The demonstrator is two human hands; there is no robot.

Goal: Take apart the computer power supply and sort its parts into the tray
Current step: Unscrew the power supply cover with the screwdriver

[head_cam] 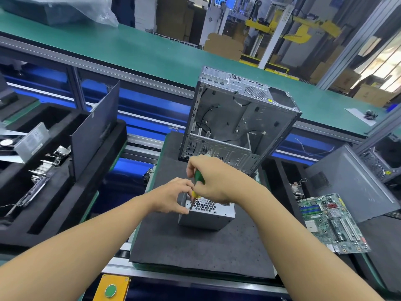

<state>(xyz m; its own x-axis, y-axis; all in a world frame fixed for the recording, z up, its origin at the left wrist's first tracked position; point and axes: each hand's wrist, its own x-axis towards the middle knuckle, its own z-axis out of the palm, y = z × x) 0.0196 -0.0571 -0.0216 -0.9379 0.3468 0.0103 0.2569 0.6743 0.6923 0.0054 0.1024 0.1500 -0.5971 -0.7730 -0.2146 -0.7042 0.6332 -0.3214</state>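
Observation:
A grey metal power supply with a honeycomb grille on top stands on the black foam mat in the middle. My right hand grips a green and yellow screwdriver, its tip down at the grille's left corner. My left hand holds the supply's upper left corner, fingers curled beside the screwdriver's tip. A black foam tray at the left holds a metal cover, a fan and other metal parts.
An empty computer case stands upright behind the supply. A dark side panel leans on the left tray. At the right lie a green motherboard and a grey case panel. A green conveyor runs behind.

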